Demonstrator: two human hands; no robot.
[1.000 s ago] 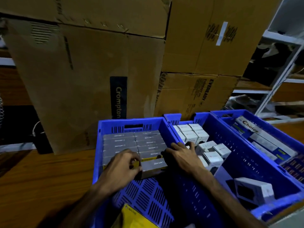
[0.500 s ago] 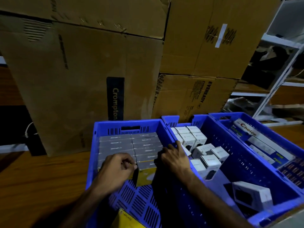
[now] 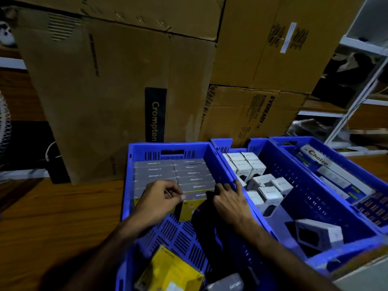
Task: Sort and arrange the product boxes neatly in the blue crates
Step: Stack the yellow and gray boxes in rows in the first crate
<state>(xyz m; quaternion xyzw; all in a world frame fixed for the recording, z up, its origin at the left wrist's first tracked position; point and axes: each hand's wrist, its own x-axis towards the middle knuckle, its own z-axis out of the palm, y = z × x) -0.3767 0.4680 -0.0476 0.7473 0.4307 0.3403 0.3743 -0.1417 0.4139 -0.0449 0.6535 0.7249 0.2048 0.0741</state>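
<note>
The left blue crate [image 3: 168, 147] holds two columns of grey-topped product boxes [image 3: 174, 171] packed at its far end. My left hand [image 3: 159, 201] and my right hand [image 3: 227, 199] flank the nearest box [image 3: 195, 201], which has a grey top and a yellow face and stands upright at the front of the right column. Left fingers pinch its left edge; right fingertips touch its right end. The middle crate [image 3: 294, 169] holds several white boxes [image 3: 245, 166], some loose and tilted. A yellow box [image 3: 170, 269] lies flat at the left crate's near end.
A third blue crate [image 3: 361, 164] at the right holds long "Choice" packs. Large cardboard cartons [image 3: 117, 91] stand stacked right behind the crates. White metal shelving [image 3: 361, 85] rises at the far right. The crates rest on a wooden surface [image 3: 52, 217].
The box that was held tilted has been stood upright against the right column. Both hands now press it into line with the row.
</note>
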